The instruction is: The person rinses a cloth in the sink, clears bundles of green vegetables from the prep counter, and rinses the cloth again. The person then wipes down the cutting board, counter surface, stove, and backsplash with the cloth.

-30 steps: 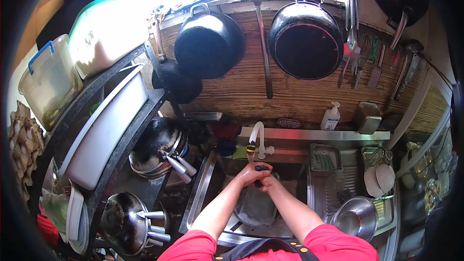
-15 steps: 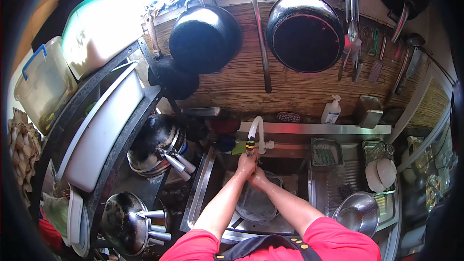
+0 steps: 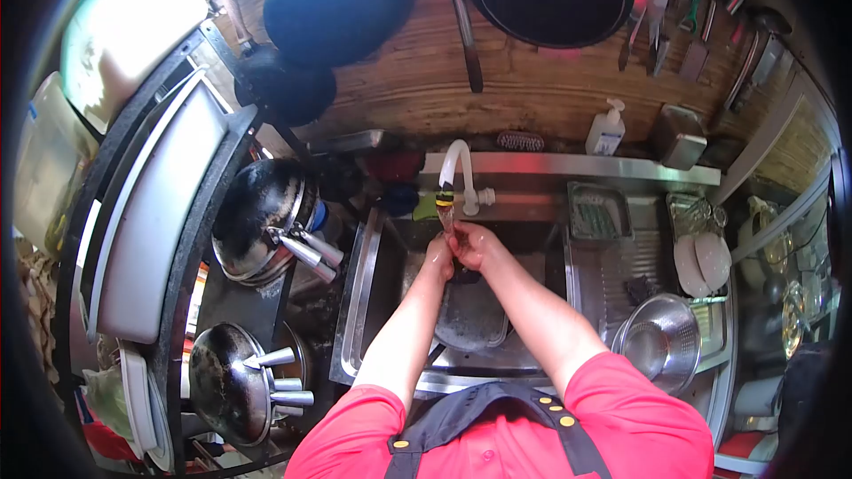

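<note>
The person's left hand (image 3: 438,259) and right hand (image 3: 474,245) meet, curled inward, beneath the running faucet (image 3: 447,170) at their twelve o'clock; whether they grip anything cannot be told. A rounded pan (image 3: 470,321) lies in the sink (image 3: 360,294) at six, a pump bottle (image 3: 606,133) stands at two, and a colander (image 3: 661,346) sits at four.

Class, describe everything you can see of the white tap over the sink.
The tap looks like white plastic. Its spout arches up and over, pointing down above the sink, with black and yellow bands near the mouth. A white fitting juts right at its base, in front of a metal ledge. It is running: water falls from the mouth. Nothing visibly holds the spout.
</note>
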`<action>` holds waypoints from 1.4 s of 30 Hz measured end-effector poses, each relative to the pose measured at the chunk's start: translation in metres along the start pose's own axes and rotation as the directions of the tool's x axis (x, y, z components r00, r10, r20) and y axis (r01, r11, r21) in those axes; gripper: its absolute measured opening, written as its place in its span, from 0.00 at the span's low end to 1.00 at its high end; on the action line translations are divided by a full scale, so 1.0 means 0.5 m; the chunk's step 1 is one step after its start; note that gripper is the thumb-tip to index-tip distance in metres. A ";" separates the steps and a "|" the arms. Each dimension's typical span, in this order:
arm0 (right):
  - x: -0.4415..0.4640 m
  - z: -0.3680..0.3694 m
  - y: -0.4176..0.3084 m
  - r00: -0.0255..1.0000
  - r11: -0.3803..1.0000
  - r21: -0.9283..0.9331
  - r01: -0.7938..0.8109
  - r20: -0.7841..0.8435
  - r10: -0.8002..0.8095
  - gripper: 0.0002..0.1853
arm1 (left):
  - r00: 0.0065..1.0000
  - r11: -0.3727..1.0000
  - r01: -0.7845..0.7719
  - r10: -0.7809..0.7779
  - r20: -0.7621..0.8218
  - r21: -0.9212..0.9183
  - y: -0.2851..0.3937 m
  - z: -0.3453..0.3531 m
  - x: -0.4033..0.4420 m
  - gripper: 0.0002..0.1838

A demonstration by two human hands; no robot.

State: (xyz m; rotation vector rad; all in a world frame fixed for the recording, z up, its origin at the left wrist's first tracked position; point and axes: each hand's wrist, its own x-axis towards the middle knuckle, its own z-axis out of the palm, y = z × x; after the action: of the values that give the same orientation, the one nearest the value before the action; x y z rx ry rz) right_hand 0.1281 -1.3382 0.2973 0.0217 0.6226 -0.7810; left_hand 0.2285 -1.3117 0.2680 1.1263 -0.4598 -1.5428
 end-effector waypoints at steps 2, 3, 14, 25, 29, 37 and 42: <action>-0.005 0.003 -0.030 0.995 0.990 -0.105 -0.090 -0.063 0.084 0.08 | 0.993 0.995 0.021 -0.010 -0.116 0.101 -0.003 0.013 -0.013 0.20; -0.005 0.016 -0.055 0.981 0.959 -0.221 -0.177 -0.118 0.154 0.07 | 0.975 0.984 0.050 -0.012 -0.222 0.170 0.005 0.027 -0.024 0.22; 0.133 -0.031 -0.284 0.873 -0.547 -0.835 0.066 0.314 -0.374 0.18 | 0.955 0.821 -0.209 0.288 -0.070 0.531 0.104 0.081 -0.062 0.18; 0.136 -0.078 -0.241 0.922 0.341 -0.919 0.197 0.054 -0.384 0.21 | 0.914 0.705 -0.305 0.406 -0.011 0.641 0.117 0.091 -0.087 0.14; 0.162 -0.117 -0.188 0.743 0.397 -0.886 0.240 -0.095 -0.662 0.31 | 0.902 0.737 -0.261 0.417 -0.114 0.624 0.070 0.055 -0.046 0.19; -0.116 -0.099 0.069 0.875 0.980 -0.045 -0.195 0.443 0.194 0.39 | 0.958 0.987 -0.049 0.088 -0.272 0.150 0.082 0.069 -0.073 0.17; -0.151 -0.086 0.068 0.932 0.864 -0.500 0.066 0.340 0.126 0.23 | 0.561 0.188 -0.578 0.799 0.219 0.794 0.021 0.026 -0.080 0.10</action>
State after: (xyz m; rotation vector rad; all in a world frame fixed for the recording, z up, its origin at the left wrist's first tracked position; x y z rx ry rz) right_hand 0.0875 -1.2541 0.2954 -0.5865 0.4537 -0.5492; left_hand 0.2204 -1.2821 0.2988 1.4438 -1.4070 -0.2389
